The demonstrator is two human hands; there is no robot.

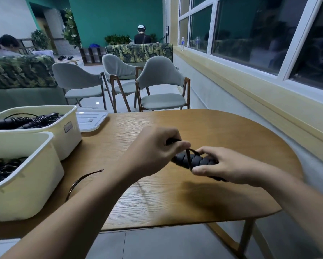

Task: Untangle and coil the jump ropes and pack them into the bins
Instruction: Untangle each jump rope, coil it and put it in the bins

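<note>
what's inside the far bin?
Black jump ropes lie in the far bin, reaching near its rim. Its wall hides the lower layers and the bottom, so no count.

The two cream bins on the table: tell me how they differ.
The far bin carries a small label on its side; the near bin shows none. The far bin's ropes pile up to about the rim; the near bin's coils lie lower, below its rim. Both are cream, lidless and hold black jump ropes.
</note>
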